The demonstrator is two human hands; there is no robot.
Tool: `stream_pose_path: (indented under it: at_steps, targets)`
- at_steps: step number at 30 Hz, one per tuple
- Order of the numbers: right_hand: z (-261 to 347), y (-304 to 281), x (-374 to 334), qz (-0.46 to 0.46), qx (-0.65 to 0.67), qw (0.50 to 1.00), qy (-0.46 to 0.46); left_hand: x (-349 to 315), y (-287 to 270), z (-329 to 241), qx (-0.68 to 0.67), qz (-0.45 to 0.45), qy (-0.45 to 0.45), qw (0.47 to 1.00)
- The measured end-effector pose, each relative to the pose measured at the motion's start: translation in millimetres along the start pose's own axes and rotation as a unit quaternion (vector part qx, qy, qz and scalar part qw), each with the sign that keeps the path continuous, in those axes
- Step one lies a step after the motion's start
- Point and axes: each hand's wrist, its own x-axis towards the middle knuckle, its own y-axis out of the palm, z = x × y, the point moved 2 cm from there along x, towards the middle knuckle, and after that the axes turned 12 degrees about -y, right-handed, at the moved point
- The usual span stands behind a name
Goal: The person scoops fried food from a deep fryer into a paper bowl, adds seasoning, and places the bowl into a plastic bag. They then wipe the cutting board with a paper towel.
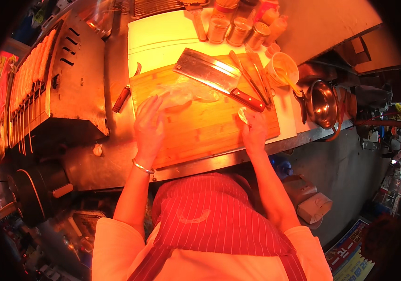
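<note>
Two hands rest on the wooden cutting board [200, 126] in front of us, well apart from each other. Nearest to us is our striped apron [210, 220], at six o'clock in the view. Just beyond it, our left hand [149, 125], with a bangle [143, 166] on the wrist, lies flat at about nine o'clock on the board, fingers spread and reaching toward a crumpled sheet of clear plastic [186, 93] that sits at the board's far left; the fingertips touch or nearly touch its edge, and we cannot tell which. Our right hand [255, 129] sits at about three o'clock on the board, its fingers closed on a small pale piece [243, 114]; what that piece is we cannot tell. Past the hands, a big cleaver [214, 77] with a red handle lies slanted across the board's far side, its handle end just beside our right hand. At one o'clock from the board lie tongs and skewers [254, 77], then a pale cup [282, 68] holding a brush. At three o'clock stands a metal pot [322, 103]. Farther off, at twelve o'clock, stands a cluster of shaker jars [238, 30]. Off to ten o'clock, rows of skewered food [29, 70] lie on a grill.
</note>
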Motion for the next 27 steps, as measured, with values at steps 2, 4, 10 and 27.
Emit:
stream_pose_path:
  at_steps: [2,4,10,27]
  targets:
    - [9.0,13.5,-4.8,-0.004,0.055,0.998,-0.025,3.5,2.1,2.0,0.001,0.008,0.008,1.000]
    - [24.8,34.1,-20.6,-0.003,0.108,0.993,-0.046,6.7,4.6,0.1,0.002,0.018,0.014,1.000]
    - [89.1,43.2,-25.4,0.102,0.235,0.965,-0.051,11.8,-0.5,5.9,-0.011,0.012,0.007,1.000]
    - [46.5,90.9,32.3,0.079,0.116,0.986,-0.092,-74.8,-23.9,87.3,-0.051,0.009,-0.189,0.981]
